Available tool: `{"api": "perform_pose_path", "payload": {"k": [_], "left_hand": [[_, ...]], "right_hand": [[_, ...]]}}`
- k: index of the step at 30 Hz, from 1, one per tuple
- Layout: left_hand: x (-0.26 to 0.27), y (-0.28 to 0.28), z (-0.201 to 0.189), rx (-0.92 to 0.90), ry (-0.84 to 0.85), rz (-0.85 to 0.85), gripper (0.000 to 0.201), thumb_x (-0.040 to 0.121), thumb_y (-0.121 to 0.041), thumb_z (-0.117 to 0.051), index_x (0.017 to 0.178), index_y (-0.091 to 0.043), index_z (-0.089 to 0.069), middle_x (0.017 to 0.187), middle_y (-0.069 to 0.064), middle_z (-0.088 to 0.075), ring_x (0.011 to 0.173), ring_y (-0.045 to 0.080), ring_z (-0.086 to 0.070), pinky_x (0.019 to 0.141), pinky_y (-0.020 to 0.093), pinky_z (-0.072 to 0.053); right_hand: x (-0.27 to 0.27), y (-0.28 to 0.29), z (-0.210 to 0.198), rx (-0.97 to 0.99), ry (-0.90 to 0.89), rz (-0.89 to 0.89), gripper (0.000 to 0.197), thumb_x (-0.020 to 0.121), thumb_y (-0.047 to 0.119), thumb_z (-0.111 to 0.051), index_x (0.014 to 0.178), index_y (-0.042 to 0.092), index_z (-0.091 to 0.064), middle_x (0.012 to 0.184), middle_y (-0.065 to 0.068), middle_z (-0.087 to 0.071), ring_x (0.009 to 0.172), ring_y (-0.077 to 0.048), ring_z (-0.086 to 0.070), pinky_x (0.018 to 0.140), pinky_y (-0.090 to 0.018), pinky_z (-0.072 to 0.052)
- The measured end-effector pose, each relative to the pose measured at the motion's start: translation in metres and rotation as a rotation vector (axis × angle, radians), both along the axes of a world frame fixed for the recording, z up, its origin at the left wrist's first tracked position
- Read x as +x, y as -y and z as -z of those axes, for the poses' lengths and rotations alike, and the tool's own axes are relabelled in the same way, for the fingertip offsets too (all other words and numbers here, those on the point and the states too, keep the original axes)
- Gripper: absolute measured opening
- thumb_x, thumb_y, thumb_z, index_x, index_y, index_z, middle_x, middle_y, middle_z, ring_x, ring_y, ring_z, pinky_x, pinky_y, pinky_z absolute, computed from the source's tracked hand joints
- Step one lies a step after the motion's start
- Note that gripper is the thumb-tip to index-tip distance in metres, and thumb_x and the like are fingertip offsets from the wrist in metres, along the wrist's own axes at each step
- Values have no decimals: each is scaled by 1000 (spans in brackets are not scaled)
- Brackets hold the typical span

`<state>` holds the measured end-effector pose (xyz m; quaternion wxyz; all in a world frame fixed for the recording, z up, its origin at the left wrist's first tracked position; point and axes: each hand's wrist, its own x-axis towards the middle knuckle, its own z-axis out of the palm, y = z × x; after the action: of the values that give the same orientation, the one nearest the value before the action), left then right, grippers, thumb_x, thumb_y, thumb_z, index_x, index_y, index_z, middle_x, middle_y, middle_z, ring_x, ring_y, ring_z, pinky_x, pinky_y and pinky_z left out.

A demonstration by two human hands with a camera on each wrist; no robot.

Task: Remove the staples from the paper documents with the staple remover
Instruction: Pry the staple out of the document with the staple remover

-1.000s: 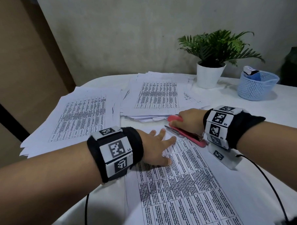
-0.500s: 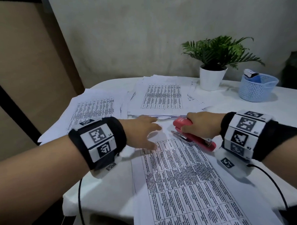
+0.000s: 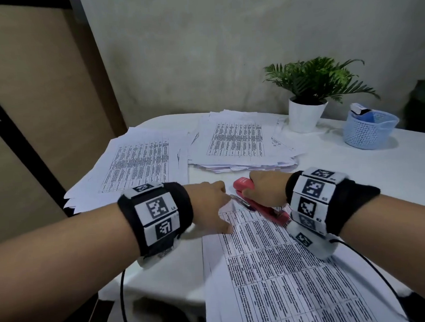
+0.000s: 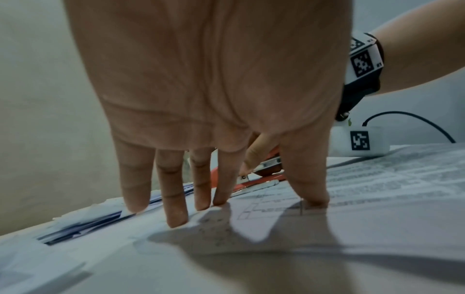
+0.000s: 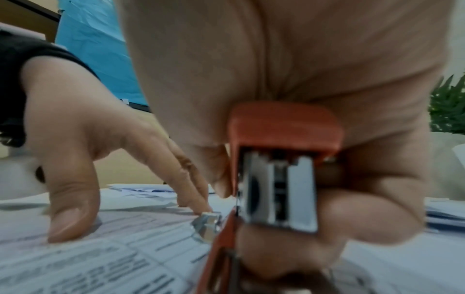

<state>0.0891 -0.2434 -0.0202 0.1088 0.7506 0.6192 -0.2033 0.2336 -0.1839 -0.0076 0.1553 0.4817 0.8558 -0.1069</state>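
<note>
A printed document lies on the white table in front of me. My left hand presses straight fingers and thumb down on the sheet's top left corner. My right hand grips a red staple remover, with fingers curled round its body. The tool's metal tip rests at the top edge of the document, right beside my left index finger. In the left wrist view the staple remover shows between index finger and thumb. The left hand stands just left of the tool.
Two stacks of printed papers lie beyond, one at the left and one at the middle back. A potted plant and a blue basket stand at the back right. A cable trails from my right wrist.
My left hand has drawn back from lying flat on the sheet to the top corner, its fingers now close to the tool's tip. The right hand keeps its grip.
</note>
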Motion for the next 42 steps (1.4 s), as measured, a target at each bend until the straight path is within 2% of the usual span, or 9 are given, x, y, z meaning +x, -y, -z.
{"api": "perform_pose_path", "payload": {"k": [4, 7, 10, 12, 16, 19, 24, 29, 42], "left_hand": [[-5, -3, 10, -24, 5, -18, 77, 82, -66, -46, 140, -17, -35, 142, 5, -31, 123, 28, -44, 98, 47, -45], [-5, 0, 12, -77, -10, 2, 87, 89, -63, -40, 152, -14, -4, 160, 5, 2, 146, 23, -15, 115, 46, -26], [-4, 4, 8, -130, -25, 11, 92, 90, -64, -38, 151, -16, 9, 159, 2, 17, 148, 16, -1, 118, 45, -18], [-6, 5, 9, -150, -18, 5, 92, 89, -66, -36, 150, -19, 14, 157, 0, 21, 148, 14, 4, 118, 47, -16], [-7, 7, 11, -166, -20, 10, 92, 88, -68, -34, 149, -20, 16, 157, -1, 23, 147, 15, 8, 118, 49, -16], [-3, 5, 6, -206, -44, 15, 93, 90, -66, -34, 148, -17, 19, 156, 2, 25, 147, 18, 9, 118, 49, -12], [4, 5, -1, -246, -73, 10, 92, 91, -62, -37, 149, -14, 18, 156, 5, 24, 147, 21, 9, 118, 50, -11], [4, 4, -1, -257, -80, 11, 93, 91, -63, -36, 148, -15, 19, 156, 4, 25, 147, 20, 10, 118, 52, -13], [-3, 4, 11, -218, -59, 18, 93, 90, -66, -33, 148, -17, 20, 156, 4, 25, 147, 20, 11, 118, 51, -13]], "right_hand": [[-6, 0, 6, -18, -19, 36, 45, 101, 34, -29, 134, 5, -30, 127, -14, -52, 111, -27, -54, 80, -30, -38], [1, 2, 7, -29, -19, 45, 43, 101, 34, -28, 133, 4, -31, 126, -14, -53, 106, -27, -54, 77, -28, -35], [8, 6, 7, -35, -6, 45, 41, 102, 34, -26, 130, 5, -33, 122, -13, -54, 88, -23, -47, 75, -27, -34], [7, 8, 6, -36, 4, 41, 40, 102, 32, -27, 129, 5, -33, 123, -13, -54, 88, -23, -47, 74, -27, -34], [-3, 14, -1, 3, 86, -20, 33, 102, 24, -30, 128, 5, -35, 127, -15, -47, 112, -28, -53, 82, -31, -40], [-9, 19, -7, 47, 156, -60, 37, 103, 27, -27, 130, 4, -35, 129, -14, -45, 117, -27, -51, 91, -32, -41], [-13, 11, 6, 50, 72, -21, 37, 101, 27, -34, 131, 5, -32, 125, -11, -51, 111, -26, -54, 83, -31, -40], [-8, -10, 7, 28, 26, -41, 44, 99, 36, -36, 137, 16, -27, 128, -9, -55, 112, -27, -53, 89, -32, -41], [-16, -7, 20, 65, -12, 18, 43, 99, 35, -39, 131, 9, -29, 120, -12, -57, 107, -27, -56, 78, -32, -40]]}}
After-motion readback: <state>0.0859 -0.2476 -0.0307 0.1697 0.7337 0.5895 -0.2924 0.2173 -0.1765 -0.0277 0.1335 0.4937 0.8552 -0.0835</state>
